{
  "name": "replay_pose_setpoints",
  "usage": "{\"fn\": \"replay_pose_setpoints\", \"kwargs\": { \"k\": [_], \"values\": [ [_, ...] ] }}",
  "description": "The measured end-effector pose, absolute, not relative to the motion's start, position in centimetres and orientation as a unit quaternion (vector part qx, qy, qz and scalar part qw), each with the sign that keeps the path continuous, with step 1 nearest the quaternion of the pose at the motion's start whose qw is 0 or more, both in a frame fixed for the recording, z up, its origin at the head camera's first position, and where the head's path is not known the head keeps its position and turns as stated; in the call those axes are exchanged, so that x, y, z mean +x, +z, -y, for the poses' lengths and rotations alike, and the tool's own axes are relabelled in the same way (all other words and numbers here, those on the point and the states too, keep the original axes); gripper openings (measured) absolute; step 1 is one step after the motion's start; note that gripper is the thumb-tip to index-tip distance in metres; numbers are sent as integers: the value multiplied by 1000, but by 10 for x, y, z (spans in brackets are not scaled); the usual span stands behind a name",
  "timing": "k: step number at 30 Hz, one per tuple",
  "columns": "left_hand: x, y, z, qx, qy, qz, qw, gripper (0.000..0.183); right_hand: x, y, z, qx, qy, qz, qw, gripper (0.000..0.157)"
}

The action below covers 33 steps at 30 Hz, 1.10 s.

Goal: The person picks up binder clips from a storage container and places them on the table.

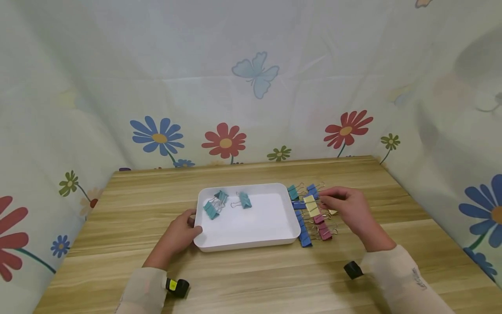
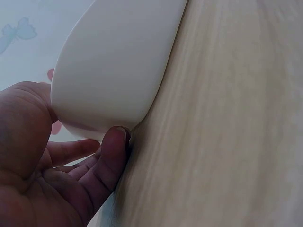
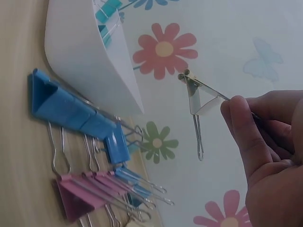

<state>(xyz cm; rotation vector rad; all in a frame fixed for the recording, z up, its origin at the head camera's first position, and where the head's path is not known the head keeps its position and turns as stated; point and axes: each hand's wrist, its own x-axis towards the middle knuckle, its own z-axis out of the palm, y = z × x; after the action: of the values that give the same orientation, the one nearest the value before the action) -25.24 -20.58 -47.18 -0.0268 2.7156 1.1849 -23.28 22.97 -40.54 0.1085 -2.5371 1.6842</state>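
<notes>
A yellow binder clip (image 3: 201,97) is pinched by one wire handle between the thumb and fingers of my right hand (image 1: 347,207). It hangs above the clips to the right of a white tray (image 1: 251,222). My left hand (image 1: 178,233) grips the tray's left end, thumb over the rim; in the left wrist view fingers touch its outer wall near the table. Inside the tray, toward its left and back, lie teal binder clips (image 1: 245,200). Blue binder clips (image 1: 304,233) lie along the tray's right side, with pink binder clips (image 1: 324,231) just beyond them.
A teal binder clip (image 1: 293,192) lies outside the tray at its back right corner. All of this stands on a wood-grain table (image 1: 243,279). Behind it hangs a flowered curtain (image 1: 188,96). Black wrist cameras sit at both sleeves.
</notes>
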Motion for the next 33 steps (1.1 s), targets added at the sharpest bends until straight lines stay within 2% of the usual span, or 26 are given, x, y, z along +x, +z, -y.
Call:
{"fn": "replay_pose_setpoints", "kwargs": {
  "k": [12, 21, 24, 29, 33],
  "values": [
    [-251, -471, 205, -13, 397, -913, 93, 62, -225, -406, -254, 13, 566, 822, 64, 43],
    [-251, -470, 205, -12, 399, -912, 91, 62, -223, -411, -271, -7, 575, 814, 79, 43],
    [-251, -470, 205, -12, 399, -913, 91, 62, -223, -414, -277, -9, 572, 815, 87, 39],
    [-251, -470, 205, -12, 397, -913, 93, 62, -223, -420, -283, -8, 595, 798, 96, 22],
    [-251, -470, 205, -13, 392, -915, 94, 62, -223, -425, -288, -13, 598, 796, 93, 32]
  ]
}}
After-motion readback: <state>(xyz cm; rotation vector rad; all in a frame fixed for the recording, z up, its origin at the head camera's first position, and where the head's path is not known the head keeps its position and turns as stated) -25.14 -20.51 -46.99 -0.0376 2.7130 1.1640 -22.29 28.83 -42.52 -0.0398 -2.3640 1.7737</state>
